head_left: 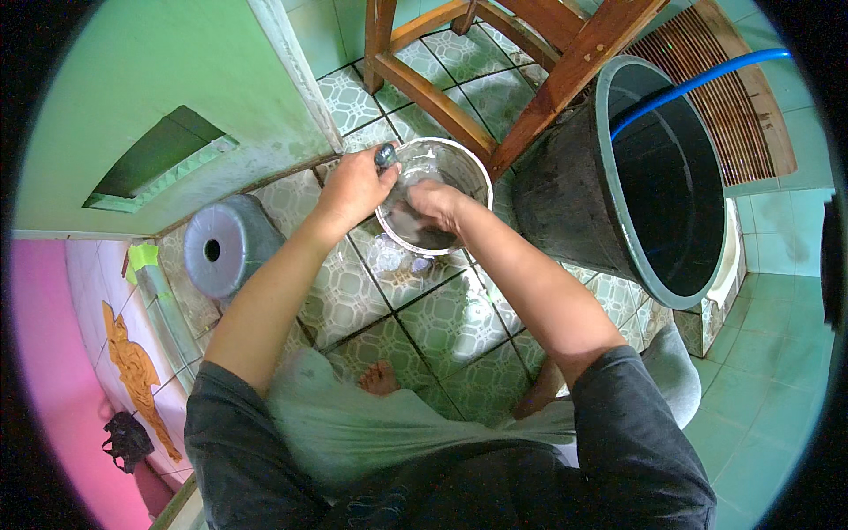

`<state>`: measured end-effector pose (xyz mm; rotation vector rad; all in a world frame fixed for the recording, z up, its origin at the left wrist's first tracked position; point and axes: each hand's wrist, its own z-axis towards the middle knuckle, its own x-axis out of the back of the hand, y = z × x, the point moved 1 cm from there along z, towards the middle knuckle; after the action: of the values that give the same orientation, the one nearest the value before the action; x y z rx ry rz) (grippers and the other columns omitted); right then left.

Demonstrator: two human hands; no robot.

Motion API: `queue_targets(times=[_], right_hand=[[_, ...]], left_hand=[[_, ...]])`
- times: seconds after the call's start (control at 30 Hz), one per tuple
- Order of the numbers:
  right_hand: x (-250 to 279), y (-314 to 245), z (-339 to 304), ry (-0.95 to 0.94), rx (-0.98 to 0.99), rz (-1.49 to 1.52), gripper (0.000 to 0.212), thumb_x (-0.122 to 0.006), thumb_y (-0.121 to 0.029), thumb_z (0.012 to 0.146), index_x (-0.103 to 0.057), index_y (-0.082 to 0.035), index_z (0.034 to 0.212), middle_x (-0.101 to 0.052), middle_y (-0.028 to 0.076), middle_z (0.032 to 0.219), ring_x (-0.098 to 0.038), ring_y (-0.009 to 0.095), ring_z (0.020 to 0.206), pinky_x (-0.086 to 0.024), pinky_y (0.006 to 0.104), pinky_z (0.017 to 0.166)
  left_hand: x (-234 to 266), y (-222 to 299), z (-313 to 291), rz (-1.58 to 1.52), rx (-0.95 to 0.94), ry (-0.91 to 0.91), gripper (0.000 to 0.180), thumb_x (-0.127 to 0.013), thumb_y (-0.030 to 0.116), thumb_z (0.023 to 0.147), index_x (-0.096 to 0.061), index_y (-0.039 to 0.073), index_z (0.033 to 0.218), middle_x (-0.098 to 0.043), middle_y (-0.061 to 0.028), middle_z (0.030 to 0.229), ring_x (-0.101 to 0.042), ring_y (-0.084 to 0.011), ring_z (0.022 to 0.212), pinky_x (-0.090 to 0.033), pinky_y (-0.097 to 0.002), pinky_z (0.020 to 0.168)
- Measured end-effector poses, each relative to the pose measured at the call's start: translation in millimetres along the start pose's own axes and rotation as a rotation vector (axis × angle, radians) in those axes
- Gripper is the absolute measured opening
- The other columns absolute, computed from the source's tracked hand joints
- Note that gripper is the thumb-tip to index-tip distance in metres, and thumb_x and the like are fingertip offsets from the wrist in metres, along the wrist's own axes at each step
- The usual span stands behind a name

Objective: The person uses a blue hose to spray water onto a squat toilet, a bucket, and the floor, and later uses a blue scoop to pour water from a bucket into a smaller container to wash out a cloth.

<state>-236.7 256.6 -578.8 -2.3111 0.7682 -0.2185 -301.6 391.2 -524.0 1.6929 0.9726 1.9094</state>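
A round silver metal pot (483,177) sits low over the tiled floor in front of me, tilted so its inside faces me. My left hand (355,187) is closed around the pot's dark handle (386,155) at its left rim. Down inside the pot is my right hand (433,203), its fingers bent and pressed together against the inner wall. Whether a scrubber or cloth is under those fingertips I cannot make out. Greyish wet residue shows on the pot's inside. Just below the pot, a small clear, shiny item (388,254) rests on the floor.
At right leans a large black bucket (565,194) with a blue hose (738,62) running into it. A wooden stool or chair frame (433,88) stands behind the pot. To the left are an upturned grey plastic stool (201,269) and a green door (230,71).
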Motion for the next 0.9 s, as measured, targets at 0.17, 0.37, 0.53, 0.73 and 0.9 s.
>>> queue_targets(times=[0.17, 0.37, 0.53, 0.73, 0.9], right_hand=[[-39, -3, -47, -0.157, 0.33, -0.445, 0.039, -0.047, -0.026, 0.093, -0.056, 0.002, 0.118, -0.06, 0.018, 0.116, -0.058, 0.026, 0.102, -0.043, 0.0349, 0.093], [-1, -28, -114, -0.412, -0.216, -1.741, 0.058, -0.047, -0.045, 0.092, -0.048, -0.001, 0.131, -0.055, 0.022, 0.127, -0.052, 0.037, 0.118, -0.038, 0.0412, 0.104], [-26, -12, -116, -0.218, 0.337, -1.015, 0.054, -0.042, -0.046, 0.094, -0.064, -0.001, 0.115, -0.06, 0.024, 0.119, -0.053, 0.038, 0.118, -0.039, 0.0416, 0.103], [0, -32, -104, -0.326, -0.252, -1.567, 0.052, -0.042, -0.038, 0.096, -0.042, -0.015, 0.142, -0.052, 0.015, 0.136, -0.049, 0.032, 0.126, -0.035, 0.0437, 0.107], [38, -29, -73, 0.016, 0.65, -2.378, 0.056, -0.033, -0.049, 0.097, -0.061, -0.009, 0.124, -0.048, 0.012, 0.14, -0.029, 0.029, 0.139, -0.013, 0.0402, 0.116]], left_hand=[[5, -13, -2, 0.187, 0.021, -0.001, 0.032, -0.066, 0.024, 0.084, -0.064, 0.002, 0.107, -0.064, -0.0244, 0.083, -0.062, -0.0425, 0.082, -0.05, -0.0437, 0.074], [-2, -8, 1, 0.071, -0.034, -0.005, 0.025, -0.064, 0.019, 0.083, -0.063, -0.001, 0.098, -0.064, -0.0253, 0.088, -0.062, -0.0425, 0.084, -0.05, -0.0447, 0.075], [-1, 2, -2, 0.072, -0.016, -0.014, 0.019, -0.061, 0.018, 0.082, -0.063, 0.001, 0.091, -0.065, -0.0225, 0.086, -0.062, -0.0411, 0.084, -0.05, -0.0485, 0.076], [1, 6, -8, 0.099, 0.053, -0.057, 0.023, -0.064, 0.02, 0.079, -0.064, 0.0, 0.09, -0.064, -0.025, 0.082, -0.063, -0.0421, 0.08, -0.051, -0.0468, 0.072], [-7, 13, -7, 0.102, -0.028, -0.034, 0.018, -0.062, 0.015, 0.079, -0.064, -0.001, 0.086, -0.065, -0.0226, 0.085, -0.063, -0.0399, 0.084, -0.051, -0.0465, 0.078]])
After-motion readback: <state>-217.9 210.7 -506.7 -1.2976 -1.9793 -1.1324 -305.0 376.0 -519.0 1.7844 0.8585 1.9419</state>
